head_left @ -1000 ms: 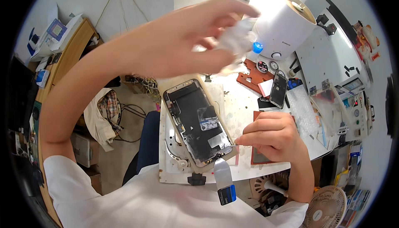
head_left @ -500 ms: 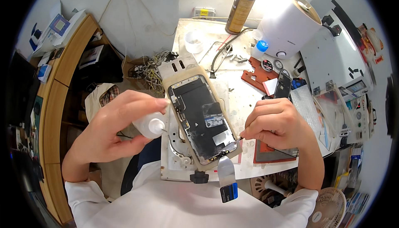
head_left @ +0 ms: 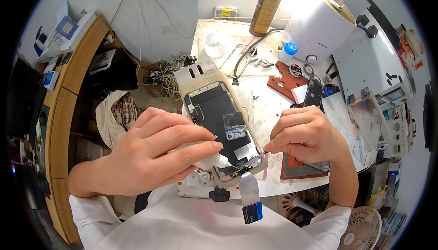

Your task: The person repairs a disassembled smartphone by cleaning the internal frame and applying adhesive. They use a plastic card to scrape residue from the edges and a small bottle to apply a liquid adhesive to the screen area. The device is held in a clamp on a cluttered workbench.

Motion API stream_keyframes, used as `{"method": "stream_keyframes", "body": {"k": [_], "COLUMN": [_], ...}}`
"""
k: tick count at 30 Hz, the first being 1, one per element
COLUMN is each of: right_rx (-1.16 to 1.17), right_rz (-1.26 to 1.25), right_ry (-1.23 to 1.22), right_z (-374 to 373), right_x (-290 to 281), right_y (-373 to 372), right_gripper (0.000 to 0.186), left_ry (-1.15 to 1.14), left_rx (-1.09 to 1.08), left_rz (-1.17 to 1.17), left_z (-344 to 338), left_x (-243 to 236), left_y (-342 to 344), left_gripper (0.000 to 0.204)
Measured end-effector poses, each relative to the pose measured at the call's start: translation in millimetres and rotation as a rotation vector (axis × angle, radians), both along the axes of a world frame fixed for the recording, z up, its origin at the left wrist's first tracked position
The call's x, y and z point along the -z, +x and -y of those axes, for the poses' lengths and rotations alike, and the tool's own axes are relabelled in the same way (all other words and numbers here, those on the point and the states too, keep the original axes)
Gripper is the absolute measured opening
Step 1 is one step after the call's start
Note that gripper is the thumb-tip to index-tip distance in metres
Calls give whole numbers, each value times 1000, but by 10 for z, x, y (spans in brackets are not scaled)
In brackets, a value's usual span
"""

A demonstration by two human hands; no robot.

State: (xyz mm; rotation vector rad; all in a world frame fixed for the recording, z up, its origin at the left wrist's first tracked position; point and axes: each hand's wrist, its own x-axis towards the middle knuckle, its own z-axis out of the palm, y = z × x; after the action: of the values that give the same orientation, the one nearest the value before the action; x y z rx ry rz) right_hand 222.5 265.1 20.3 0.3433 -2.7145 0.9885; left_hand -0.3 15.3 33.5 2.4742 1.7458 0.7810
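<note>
A phone screen assembly [head_left: 214, 108], black with its inner side up, lies on a beige holder plate [head_left: 195, 84]. My left hand [head_left: 159, 152] is closed round a white squeeze bottle [head_left: 211, 162]; its thin needle tip reaches the screen's lower end. My right hand [head_left: 303, 133] pinches a slim dark tool, its kind mostly hidden by my fingers, with its end at the screen's lower right corner. A thin metal pry blade [head_left: 249, 190] with a blue and black end is lodged at the screen's bottom edge and sticks out toward me.
Behind stand a white cup [head_left: 215, 44], a tall brown spray can [head_left: 265, 12], a blue-capped bottle [head_left: 288, 51] and a white cylindrical appliance [head_left: 319, 28]. To the right lie a red-brown mat [head_left: 286, 83] and another phone [head_left: 313, 92]. A wooden cabinet [head_left: 68, 113] stands left.
My left hand has moved right and tilted the bottle, bringing its needle from beside the holder to the screen's lower end. My right hand stays nearly in place.
</note>
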Motion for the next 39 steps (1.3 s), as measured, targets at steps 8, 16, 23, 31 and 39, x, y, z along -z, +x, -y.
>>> {"method": "stream_keyframes", "body": {"k": [8,16,23,31,39], "right_rx": [1,30,27,29,29], "right_rz": [-10,14,-33,-40,-31], "right_ry": [-25,-13,-11,-5,-9], "right_z": [-7,27,23,26,26], "right_x": [18,-18,18,15,7], "right_y": [3,29,38,34,39], "right_gripper": [9,8,16,14,14], "left_ry": [43,54,30,53,26], "left_rx": [30,50,62,58,59], "left_rz": [-47,-118,-122,-133,-94], "left_z": [-49,-81,-76,-94,-132], "left_x": [0,-57,-105,-105,-110], "left_y": [27,80,107,110,101], "left_gripper": [52,43,40,37,37]}}
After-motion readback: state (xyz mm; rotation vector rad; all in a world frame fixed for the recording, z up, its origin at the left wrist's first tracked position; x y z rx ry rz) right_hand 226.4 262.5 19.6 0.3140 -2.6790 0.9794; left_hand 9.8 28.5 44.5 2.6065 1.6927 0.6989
